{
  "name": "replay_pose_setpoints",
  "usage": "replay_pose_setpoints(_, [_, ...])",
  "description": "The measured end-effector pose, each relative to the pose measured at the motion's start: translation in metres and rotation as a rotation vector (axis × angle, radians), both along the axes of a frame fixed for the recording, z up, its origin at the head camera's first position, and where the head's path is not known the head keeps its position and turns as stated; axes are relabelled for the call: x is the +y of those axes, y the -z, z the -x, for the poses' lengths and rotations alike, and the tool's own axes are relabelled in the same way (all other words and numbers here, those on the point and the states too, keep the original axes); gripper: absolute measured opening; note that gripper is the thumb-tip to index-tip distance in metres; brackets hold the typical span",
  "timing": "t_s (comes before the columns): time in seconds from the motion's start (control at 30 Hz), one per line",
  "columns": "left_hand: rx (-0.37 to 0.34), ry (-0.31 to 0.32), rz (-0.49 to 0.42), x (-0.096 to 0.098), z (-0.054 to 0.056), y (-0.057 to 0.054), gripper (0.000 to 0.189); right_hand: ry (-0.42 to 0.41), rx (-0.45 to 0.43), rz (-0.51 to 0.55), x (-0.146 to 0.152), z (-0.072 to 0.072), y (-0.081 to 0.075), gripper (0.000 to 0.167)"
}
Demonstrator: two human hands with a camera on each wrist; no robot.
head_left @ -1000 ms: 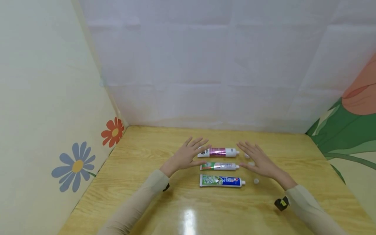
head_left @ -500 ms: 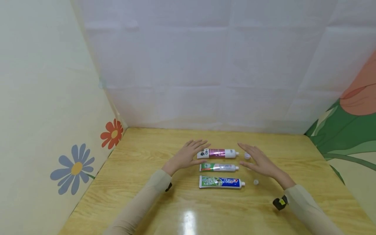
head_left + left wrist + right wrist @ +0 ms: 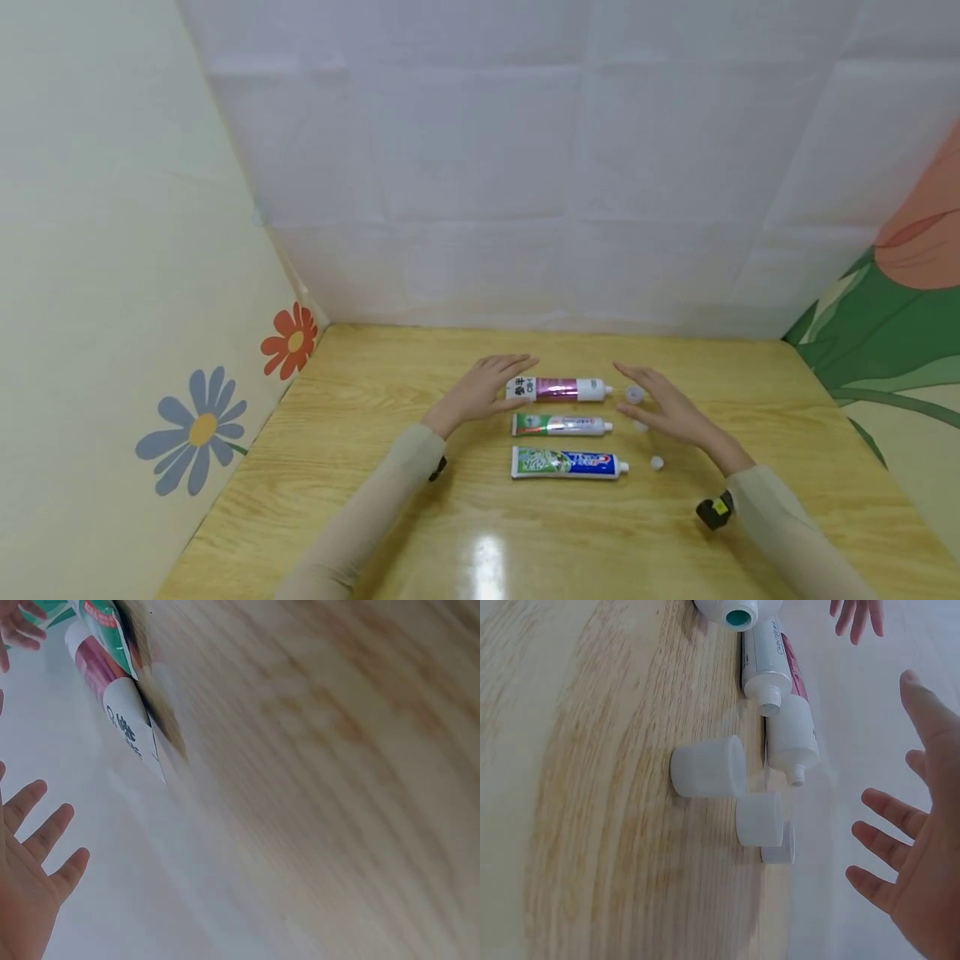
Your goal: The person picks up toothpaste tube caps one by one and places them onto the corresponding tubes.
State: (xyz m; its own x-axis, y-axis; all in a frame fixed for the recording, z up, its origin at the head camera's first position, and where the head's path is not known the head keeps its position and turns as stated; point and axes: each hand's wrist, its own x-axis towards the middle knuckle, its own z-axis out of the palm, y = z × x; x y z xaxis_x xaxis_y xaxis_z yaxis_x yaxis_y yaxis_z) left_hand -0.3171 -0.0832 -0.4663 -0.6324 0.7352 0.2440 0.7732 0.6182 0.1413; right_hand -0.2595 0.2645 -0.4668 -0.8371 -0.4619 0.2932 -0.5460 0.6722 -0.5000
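Three uncapped toothpaste tubes lie side by side on the wooden table: a pink-and-white tube (image 3: 557, 389) farthest, a green-and-white tube (image 3: 562, 425) in the middle, a green-and-blue tube (image 3: 566, 463) nearest. Their nozzles point right. My left hand (image 3: 477, 394) hovers by the tubes' left ends, overlapping the farthest one in the head view, fingers extended, holding nothing. To the right of the nozzles my right hand (image 3: 669, 412) is raised over the table, fingers straight, also holding nothing. Three white caps (image 3: 709, 769) stand near the nozzles; the right hand partly hides the middle one in the head view.
A white sheet (image 3: 465, 167) hangs behind the table's back edge. The left wall (image 3: 97, 292) bears painted flowers, and a panel with large green leaves (image 3: 900, 350) borders the right. Black wrist cameras (image 3: 714, 510) hang under the sleeves.
The fingers of both hands have drawn closer together from a wider spread. My right hand has shifted slightly right, and the farthest cap shows more fully. Tubes and caps stay in place.
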Motion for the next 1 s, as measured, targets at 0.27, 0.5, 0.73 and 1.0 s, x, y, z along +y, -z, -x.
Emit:
replay_pose_setpoints(0.27, [-0.026,0.004,0.017,0.001,0.002,0.001,0.070,0.015,-0.022,0.001,0.005,0.004,0.002,0.066])
replay_pose_setpoints(0.5, [-0.033,0.007,0.038,0.001,0.004,0.002,0.068,0.042,-0.018,0.004,0.010,0.009,0.004,0.065])
replay_pose_setpoints(0.73, [-0.041,0.014,0.059,0.002,0.009,0.006,0.069,0.060,-0.027,0.013,0.013,0.012,0.008,0.064])
replay_pose_setpoints(1.0, [-0.049,0.004,0.085,0.005,0.016,0.013,0.071,0.089,-0.120,0.024,0.017,0.016,0.011,0.068])
